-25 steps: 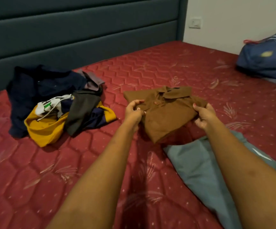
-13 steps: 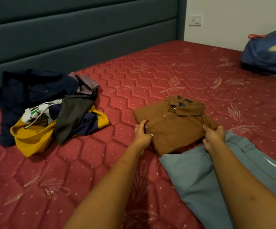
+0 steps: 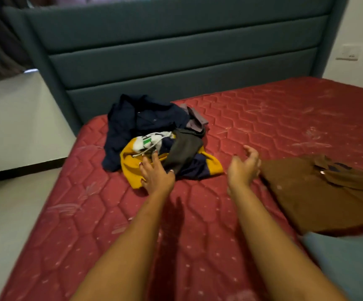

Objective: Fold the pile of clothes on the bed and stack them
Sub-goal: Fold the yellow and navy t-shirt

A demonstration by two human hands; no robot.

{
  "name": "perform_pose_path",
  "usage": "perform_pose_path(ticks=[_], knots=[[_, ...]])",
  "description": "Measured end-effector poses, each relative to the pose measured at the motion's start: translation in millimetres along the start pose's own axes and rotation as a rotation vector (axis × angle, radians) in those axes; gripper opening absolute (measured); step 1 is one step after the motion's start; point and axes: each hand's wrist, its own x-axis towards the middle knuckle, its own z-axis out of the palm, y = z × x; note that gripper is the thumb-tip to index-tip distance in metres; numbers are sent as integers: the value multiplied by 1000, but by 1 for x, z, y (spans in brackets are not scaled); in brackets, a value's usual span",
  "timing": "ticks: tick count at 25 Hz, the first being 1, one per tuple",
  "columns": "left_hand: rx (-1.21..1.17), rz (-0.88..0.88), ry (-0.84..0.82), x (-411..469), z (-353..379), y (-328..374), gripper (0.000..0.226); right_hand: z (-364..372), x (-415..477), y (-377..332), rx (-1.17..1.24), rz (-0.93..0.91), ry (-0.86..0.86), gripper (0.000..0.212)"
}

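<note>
A loose pile of clothes [image 3: 152,131] lies near the head of the red mattress [image 3: 198,224]: a navy garment, a yellow and navy one, a dark grey piece and a white one. My left hand [image 3: 156,174] lies with spread fingers on the yellow garment [image 3: 130,166] at the pile's front edge. To its right my right hand [image 3: 244,168] hovers above the mattress, fingers loosely apart, holding nothing. The folded brown shirt [image 3: 313,194] lies flat at the right, with its collar toward the far side. A grey-blue cloth [image 3: 345,263] lies at the lower right corner.
A dark teal padded headboard [image 3: 176,51] runs behind the bed. The mattress's left edge drops to a pale floor [image 3: 8,213]. A wall socket [image 3: 349,52] sits on the white wall at the right.
Both hands have let go of the brown shirt, which now lies folded on the bed. They moved left to the pile, and my view swung left with them.
</note>
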Motion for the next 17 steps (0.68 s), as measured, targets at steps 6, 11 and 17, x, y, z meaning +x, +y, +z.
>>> perform_pose_path(ticks=[6, 11, 17], knots=[[21, -75, 74, 82, -53, -114, 75, 155, -82, 34, -502, -513, -735, 52], [-38, -44, -32, 106, -30, -168, 69, 209, -93, 67, -1228, -557, -1044, 84], [-745, -269, -351, 98, -34, -171, 37, 220, -121, 43, -897, -349, -987, 34]])
